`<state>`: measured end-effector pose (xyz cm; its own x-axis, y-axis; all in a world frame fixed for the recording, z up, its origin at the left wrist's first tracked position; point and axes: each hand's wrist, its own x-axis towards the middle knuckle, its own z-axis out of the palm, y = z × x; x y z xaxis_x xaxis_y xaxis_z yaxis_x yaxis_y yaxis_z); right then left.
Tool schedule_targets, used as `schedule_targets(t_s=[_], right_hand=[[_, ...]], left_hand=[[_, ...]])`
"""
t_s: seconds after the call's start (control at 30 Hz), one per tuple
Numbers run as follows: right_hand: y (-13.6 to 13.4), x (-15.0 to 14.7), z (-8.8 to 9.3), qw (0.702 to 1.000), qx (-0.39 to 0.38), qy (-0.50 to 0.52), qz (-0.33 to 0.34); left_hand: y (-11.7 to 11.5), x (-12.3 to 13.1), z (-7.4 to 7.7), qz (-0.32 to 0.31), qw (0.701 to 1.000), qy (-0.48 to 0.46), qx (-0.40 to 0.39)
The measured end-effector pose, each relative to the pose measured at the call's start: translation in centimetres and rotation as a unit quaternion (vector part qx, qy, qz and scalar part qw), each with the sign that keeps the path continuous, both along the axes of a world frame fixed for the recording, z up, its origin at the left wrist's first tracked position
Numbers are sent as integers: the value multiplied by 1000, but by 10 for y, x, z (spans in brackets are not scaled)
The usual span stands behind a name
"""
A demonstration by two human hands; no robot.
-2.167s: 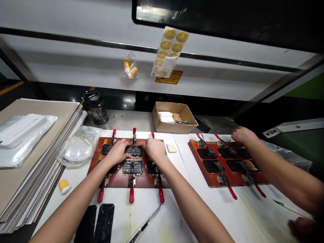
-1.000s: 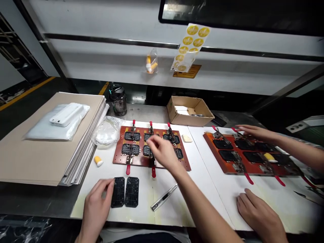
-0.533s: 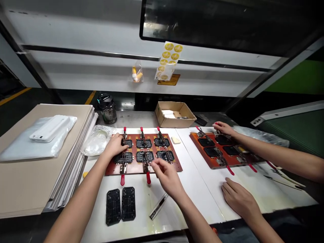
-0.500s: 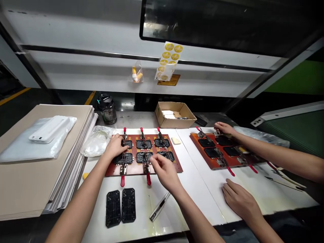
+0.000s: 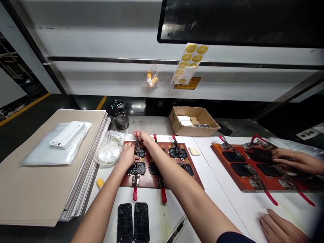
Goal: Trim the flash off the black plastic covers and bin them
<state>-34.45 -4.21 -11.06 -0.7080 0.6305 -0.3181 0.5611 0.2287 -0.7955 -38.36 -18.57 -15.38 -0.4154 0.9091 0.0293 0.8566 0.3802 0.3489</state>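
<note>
A reddish-brown fixture board (image 5: 172, 150) lies on the white-covered bench, carrying several black plastic plates under toggle clamps with red handles. At its upper left corner my left hand (image 5: 128, 157) grips a black plastic plate (image 5: 140, 152), thumb along the near edge and fingers curled at the far side. My right hand (image 5: 144, 137) reaches across the board and pinches the red handle of a toggle clamp (image 5: 137, 134) above that plate. Two loose black plastic plates (image 5: 141, 221) lie side by side in front of the board. My right forearm hides part of the middle plates.
A utility knife (image 5: 176, 230) lies near the front edge. To the left are a bag of white material (image 5: 110, 148) and a stack of cardboard sheets (image 5: 32, 189). A cardboard box (image 5: 192, 130) stands behind. At right, a co-worker's hands (image 5: 296, 160) are around a second fixture board (image 5: 238, 177).
My right hand has moved from the board's near middle to the clamp handle at the far left. My left hand stays by the same plate. The view has shifted; the co-worker's upper hand has lowered.
</note>
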Motion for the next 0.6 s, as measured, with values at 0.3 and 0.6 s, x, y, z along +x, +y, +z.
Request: schedule_targets(t_s=[0.3, 0.6], right_hand=[[8, 74, 49, 996, 71, 50, -14], [-114, 185, 25, 994, -75, 60, 50]], left_hand=[[-7, 4, 37, -15, 1000, -2, -23], [-76, 92, 98, 52, 995, -79, 6]])
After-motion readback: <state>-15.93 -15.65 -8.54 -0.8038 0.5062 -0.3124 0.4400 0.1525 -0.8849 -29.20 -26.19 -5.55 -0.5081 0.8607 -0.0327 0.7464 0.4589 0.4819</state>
